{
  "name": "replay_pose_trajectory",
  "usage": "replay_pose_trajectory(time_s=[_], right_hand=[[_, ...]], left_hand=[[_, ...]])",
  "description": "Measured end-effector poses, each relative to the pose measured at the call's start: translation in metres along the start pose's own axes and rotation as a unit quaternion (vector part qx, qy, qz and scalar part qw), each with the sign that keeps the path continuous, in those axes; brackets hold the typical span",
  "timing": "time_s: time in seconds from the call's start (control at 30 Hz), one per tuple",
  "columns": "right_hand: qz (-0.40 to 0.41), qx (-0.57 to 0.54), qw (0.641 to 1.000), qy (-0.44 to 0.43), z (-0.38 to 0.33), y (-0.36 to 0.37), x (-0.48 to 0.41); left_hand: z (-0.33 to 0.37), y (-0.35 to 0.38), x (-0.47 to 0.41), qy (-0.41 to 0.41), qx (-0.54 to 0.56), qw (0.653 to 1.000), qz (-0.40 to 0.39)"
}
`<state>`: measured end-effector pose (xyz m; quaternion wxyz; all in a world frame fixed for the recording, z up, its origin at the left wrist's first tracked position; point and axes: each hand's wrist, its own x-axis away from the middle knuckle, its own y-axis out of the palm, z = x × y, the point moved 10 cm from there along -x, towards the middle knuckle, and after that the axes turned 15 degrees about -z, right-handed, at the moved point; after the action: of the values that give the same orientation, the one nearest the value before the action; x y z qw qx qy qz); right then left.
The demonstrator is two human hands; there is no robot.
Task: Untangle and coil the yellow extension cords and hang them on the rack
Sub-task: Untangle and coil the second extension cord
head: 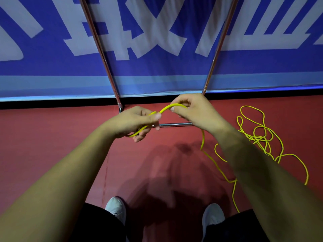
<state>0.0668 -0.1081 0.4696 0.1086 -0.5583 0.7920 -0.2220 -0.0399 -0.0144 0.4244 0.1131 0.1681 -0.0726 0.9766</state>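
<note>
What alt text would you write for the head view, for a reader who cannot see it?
The left hand and right hand pinch a short arc of yellow cord between them. The rest trails to a tangle on the red floor at the right, beside a metal rack.

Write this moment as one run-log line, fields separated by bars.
stage: untangling | left hand: pinches cord | right hand: grips cord | cord: rest lies tangled on floor | rack: behind hands
</note>
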Motion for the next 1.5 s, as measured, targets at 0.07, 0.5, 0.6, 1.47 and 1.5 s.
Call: replay_pose_trajectory(time_s=[0.07,0.5,0.6,1.47,1.5], right_hand=[[0.008,-0.019,1.0,0.008,0.004,0.0,-0.001],[-0.174,-0.362,0.915,-0.031,0.007,0.068,-0.011],[-0.175,-0.336,0.924,-0.043,0.002,0.068,-0.013],[-0.129,-0.541,0.83,-0.044,0.023,0.021,-0.001],[-0.126,-0.536,0.834,-0.036,0.025,0.019,-0.002]], left_hand=[[0.006,0.003,0.0,0.033,0.019,0.999,-0.01],[0.039,0.026,0.004,0.225,0.424,0.85,-0.218],[0.04,0.024,0.006,0.239,0.451,0.831,-0.22],[0.02,-0.002,0.009,0.155,0.246,0.955,-0.056],[0.019,0.001,0.008,0.148,0.212,0.964,-0.065]])
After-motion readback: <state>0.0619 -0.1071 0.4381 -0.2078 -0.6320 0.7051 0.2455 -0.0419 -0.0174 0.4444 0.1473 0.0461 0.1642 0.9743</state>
